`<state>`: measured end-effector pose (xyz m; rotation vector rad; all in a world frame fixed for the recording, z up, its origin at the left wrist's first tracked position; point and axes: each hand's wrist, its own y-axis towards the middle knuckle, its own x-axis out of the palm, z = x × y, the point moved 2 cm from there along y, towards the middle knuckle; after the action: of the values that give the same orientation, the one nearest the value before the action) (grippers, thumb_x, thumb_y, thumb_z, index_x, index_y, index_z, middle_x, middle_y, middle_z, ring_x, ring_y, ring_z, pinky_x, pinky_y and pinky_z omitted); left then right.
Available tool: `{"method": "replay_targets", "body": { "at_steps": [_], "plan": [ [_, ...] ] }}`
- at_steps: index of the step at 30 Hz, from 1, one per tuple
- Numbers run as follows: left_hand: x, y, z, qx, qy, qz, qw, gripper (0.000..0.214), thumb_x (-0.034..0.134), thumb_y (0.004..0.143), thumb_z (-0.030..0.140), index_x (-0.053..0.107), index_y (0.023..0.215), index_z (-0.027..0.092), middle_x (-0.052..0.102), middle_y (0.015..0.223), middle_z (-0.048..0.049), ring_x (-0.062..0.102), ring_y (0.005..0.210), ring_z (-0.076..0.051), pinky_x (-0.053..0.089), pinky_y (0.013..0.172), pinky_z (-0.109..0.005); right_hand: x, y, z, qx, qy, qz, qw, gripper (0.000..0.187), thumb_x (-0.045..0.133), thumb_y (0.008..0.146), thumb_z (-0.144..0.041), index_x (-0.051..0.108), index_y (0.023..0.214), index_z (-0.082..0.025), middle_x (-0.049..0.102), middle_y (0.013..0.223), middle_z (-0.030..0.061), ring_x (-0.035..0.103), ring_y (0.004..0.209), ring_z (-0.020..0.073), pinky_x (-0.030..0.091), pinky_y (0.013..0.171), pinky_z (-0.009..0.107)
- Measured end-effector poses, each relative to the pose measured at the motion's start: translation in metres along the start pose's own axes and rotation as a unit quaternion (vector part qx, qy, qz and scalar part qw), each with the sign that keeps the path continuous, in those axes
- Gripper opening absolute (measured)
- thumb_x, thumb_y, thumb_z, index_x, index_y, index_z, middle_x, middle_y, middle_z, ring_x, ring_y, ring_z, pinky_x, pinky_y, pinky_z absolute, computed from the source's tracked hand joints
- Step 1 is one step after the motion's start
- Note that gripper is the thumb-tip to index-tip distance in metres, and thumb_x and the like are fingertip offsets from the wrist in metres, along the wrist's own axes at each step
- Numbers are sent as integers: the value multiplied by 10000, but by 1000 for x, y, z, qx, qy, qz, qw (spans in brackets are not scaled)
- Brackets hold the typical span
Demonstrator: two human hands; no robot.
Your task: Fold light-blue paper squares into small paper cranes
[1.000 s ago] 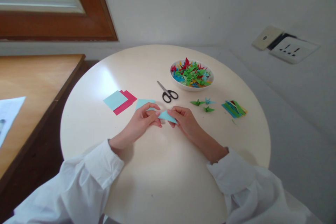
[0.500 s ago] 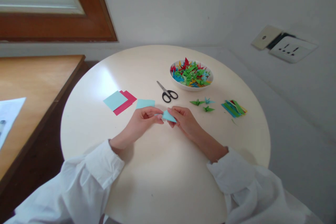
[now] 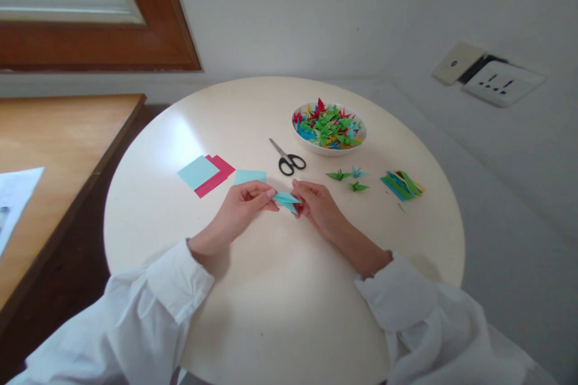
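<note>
Between my hands is a small piece of light blue folded paper, with its layered flaps standing apart. My left hand pinches its left end between thumb and fingers. At the right end, the fingers of my right hand close on a lower flap, while the thumb is lifted slightly off the top. A light blue paper square lies just beyond my left hand. Black-handled scissors rest behind my hands. To the right are three small paper cranes, two green and one blue.
A white bowl full of colourful paper cranes stands at the back of the round table. Red and light blue paper squares lie at left, a pile of coloured paper strips at right. A wooden desk adjoins on the left.
The folded paper has been turned and its flaps now show spread. My right thumb has come up off it, and my left thumb has moved onto its left end.
</note>
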<state>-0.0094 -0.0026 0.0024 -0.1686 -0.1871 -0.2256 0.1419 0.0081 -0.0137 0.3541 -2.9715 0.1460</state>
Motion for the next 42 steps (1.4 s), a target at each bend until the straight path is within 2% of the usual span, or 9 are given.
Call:
{"method": "replay_targets", "body": {
  "at_steps": [7, 11, 14, 17, 21, 24, 29, 38, 42],
  "plan": [
    [-3, 1, -1, -4, 13, 27, 1000, 227, 697, 673, 332, 607, 665, 124, 639, 580, -20, 588, 580, -113, 446, 604, -235, 0, 0, -1, 4, 16, 6, 1000, 445, 594, 702, -534, 432, 482, -182, 477, 446, -42, 452, 422, 77, 355, 451, 232],
    [-3, 2, -2, 3, 12, 29, 1000, 227, 686, 682, 334, 598, 659, 126, 636, 583, -18, 588, 579, -118, 445, 595, -240, 2, -1, 0, 17, 41, 2, 999, 400, 600, 697, -548, 441, 607, -192, 519, 488, -53, 504, 429, 81, 380, 447, 218],
    [-2, 2, -2, 11, 5, 21, 1000, 233, 683, 682, 345, 599, 662, 128, 649, 621, -28, 609, 606, -137, 462, 618, -263, 4, -3, -2, 22, 51, -12, 998, 435, 587, 669, -610, 432, 733, -209, 560, 600, -45, 582, 520, 110, 430, 452, 216],
    [-3, 2, -2, 27, 39, 30, 998, 228, 682, 681, 349, 615, 666, 131, 644, 616, -21, 606, 602, -134, 454, 592, -247, 6, -5, -5, 18, 49, -23, 998, 490, 619, 622, -618, 433, 853, -228, 573, 795, -16, 610, 650, 129, 520, 507, 259],
    [-2, 2, 1, 54, 128, 42, 989, 223, 667, 692, 343, 635, 634, 130, 628, 568, -13, 537, 516, -102, 376, 485, -208, 7, -7, -7, -16, 8, -43, 999, 456, 715, 592, -456, 449, 894, -241, 522, 964, 6, 590, 756, 130, 551, 566, 271],
    [0, 1, 5, 70, 161, 40, 984, 216, 660, 696, 322, 633, 591, 135, 616, 529, -3, 483, 464, -82, 329, 442, -197, 8, -8, -5, -45, -25, -53, 997, 339, 701, 628, -347, 487, 861, -226, 526, 919, -1, 578, 746, 121, 538, 606, 272],
    [3, -2, 8, 90, 169, 21, 981, 153, 659, 693, 271, 643, 600, 150, 671, 594, -28, 563, 524, -110, 391, 475, -201, 8, -7, -4, -74, -61, -46, 994, 165, 637, 691, -318, 538, 755, -203, 574, 763, -12, 567, 675, 114, 511, 645, 289],
    [3, -3, 3, 119, 154, 15, 981, 101, 681, 674, 242, 638, 660, 151, 694, 658, -43, 628, 590, -137, 471, 537, -222, 6, -6, -3, -33, -79, -17, 996, 215, 641, 687, -377, 564, 716, -178, 645, 877, 33, 598, 696, 121, 499, 651, 278],
    [1, -2, 2, 150, 165, 17, 975, 106, 657, 696, 253, 616, 675, 157, 681, 630, -27, 624, 576, -128, 472, 523, -214, 5, -5, 0, -37, -67, -29, 997, 216, 634, 693, -381, 555, 726, -183, 635, 797, 14, 594, 647, 114, 498, 630, 276]
  ]
}}
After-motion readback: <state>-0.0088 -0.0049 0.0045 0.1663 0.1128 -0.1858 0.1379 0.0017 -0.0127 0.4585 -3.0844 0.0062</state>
